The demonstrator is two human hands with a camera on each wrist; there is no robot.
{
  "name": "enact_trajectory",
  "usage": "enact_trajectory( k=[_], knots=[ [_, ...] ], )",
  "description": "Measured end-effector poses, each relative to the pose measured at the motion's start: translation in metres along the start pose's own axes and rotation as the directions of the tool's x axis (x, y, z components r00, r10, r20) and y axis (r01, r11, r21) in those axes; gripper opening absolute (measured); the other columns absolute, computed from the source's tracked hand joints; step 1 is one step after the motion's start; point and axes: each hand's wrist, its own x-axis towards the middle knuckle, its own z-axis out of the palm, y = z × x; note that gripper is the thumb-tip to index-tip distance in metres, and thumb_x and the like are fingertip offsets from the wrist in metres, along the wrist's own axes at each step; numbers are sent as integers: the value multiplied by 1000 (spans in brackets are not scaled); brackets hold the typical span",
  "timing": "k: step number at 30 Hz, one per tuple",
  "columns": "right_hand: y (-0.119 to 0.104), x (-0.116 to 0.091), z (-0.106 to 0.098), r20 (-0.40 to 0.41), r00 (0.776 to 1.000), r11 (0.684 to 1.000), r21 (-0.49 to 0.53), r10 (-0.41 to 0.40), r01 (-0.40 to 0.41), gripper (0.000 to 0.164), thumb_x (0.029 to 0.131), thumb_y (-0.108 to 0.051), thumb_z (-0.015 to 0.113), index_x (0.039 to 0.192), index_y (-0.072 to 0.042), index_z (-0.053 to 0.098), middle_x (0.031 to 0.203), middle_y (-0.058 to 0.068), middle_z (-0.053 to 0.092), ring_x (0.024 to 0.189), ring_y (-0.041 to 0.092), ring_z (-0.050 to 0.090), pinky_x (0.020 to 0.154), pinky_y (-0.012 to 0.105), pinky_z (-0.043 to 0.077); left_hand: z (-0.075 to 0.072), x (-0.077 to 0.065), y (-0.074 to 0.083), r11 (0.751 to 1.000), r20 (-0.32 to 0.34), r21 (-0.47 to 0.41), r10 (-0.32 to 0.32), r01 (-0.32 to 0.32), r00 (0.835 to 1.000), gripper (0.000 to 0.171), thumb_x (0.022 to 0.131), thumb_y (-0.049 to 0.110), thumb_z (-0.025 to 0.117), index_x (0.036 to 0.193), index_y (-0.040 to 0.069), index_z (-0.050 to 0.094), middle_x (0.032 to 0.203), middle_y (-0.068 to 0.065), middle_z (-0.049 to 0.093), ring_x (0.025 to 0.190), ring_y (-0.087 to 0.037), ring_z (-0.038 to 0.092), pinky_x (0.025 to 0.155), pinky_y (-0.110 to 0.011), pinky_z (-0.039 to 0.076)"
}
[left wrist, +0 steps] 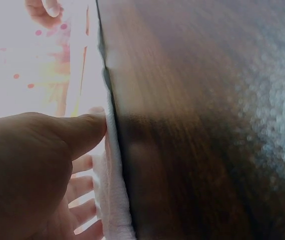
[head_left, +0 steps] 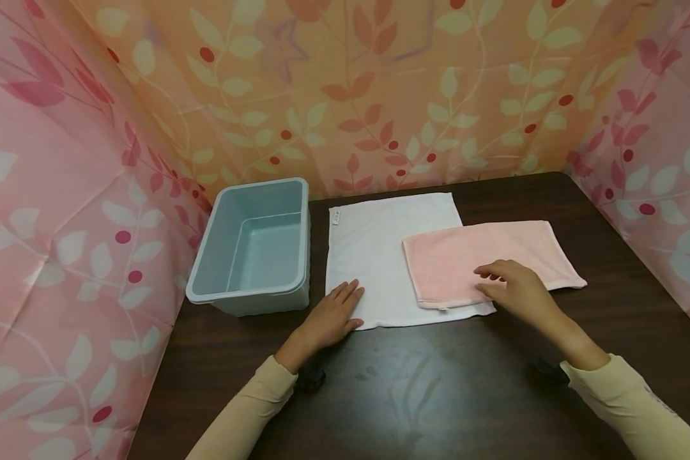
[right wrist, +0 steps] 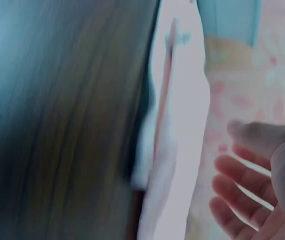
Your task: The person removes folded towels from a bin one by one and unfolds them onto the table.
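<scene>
A white towel [head_left: 374,255] lies spread on the dark table, a small tag at its far left corner. Over its right part lies a folded pink towel [head_left: 454,262], which reaches past the white one onto the wood. My left hand [head_left: 332,316] rests on the near left corner of the white towel, fingers extended; in the left wrist view the thumb [left wrist: 90,131] touches the towel's edge. Above the pink towel hovers my right hand [head_left: 520,291], fingers loosely bent with nothing between them; the right wrist view shows its fingers [right wrist: 245,172] apart from the cloth.
A light blue-grey plastic bin [head_left: 250,297] stands at the left of the table [head_left: 425,396], left of the white towel. Floral curtains [head_left: 379,96] hang behind the table and along both sides.
</scene>
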Motion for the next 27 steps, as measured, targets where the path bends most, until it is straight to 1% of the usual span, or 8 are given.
enact_trajectory(
  k=[2,5,8,11,14,18,22,27],
  knots=[
    [-9,3,11,40,998,997,47,-55,54,30,72,-6,84,102,-7,76,87,5,73,78,19,63,68,31,49,0,0,0,1000,5,-4,-3,3,1000,67,99,37,58,153,5,35,162,-15,31,149,-36,31,118,-50,36],
    [-18,4,26,99,988,989,102,-118,108,32,72,-9,86,102,-8,76,86,3,73,76,15,62,67,31,52,-1,0,1,1000,10,-10,-6,6,1000,67,99,37,58,153,5,35,162,-15,31,150,-36,31,118,-51,36],
    [-22,4,38,140,978,981,134,-156,137,35,69,-13,89,101,-10,76,87,1,72,76,12,60,68,27,52,0,0,1,1000,14,-7,-4,4,1000,67,99,37,57,154,6,34,162,-15,30,150,-36,30,118,-50,35],
    [-24,4,46,164,971,979,139,-175,153,38,67,-18,91,101,-11,76,89,-1,72,78,10,59,69,26,50,0,0,0,1000,12,1,-2,2,1000,67,99,37,57,154,6,34,162,-15,31,150,-35,30,118,-49,35],
    [-26,5,51,180,968,981,119,-174,154,38,67,-20,91,101,-12,76,90,-2,71,78,9,57,67,26,48,1,0,-1,1000,14,3,-6,6,1000,67,99,37,58,153,6,34,162,-15,31,150,-35,30,118,-49,35],
    [-28,7,55,190,967,986,42,-168,163,34,69,-18,89,100,-12,76,89,-2,69,79,9,56,68,29,49,2,1,-1,1000,19,-5,-10,10,1000,67,99,37,57,154,7,34,163,-14,30,150,-35,30,118,-49,35],
    [-30,8,55,206,962,983,-17,-177,185,30,71,-15,86,99,-11,75,88,-1,68,79,12,58,68,32,52,2,1,-1,1000,29,-4,-12,13,999,68,100,38,56,155,8,32,164,-13,28,151,-33,28,120,-48,33],
    [-31,9,56,212,958,977,-43,-195,209,30,72,-15,85,100,-12,75,90,-1,67,80,12,57,67,32,52,2,0,-1,1000,15,-2,-8,8,1000,66,100,37,56,154,7,33,163,-14,30,150,-35,30,119,-48,34]
  ],
)
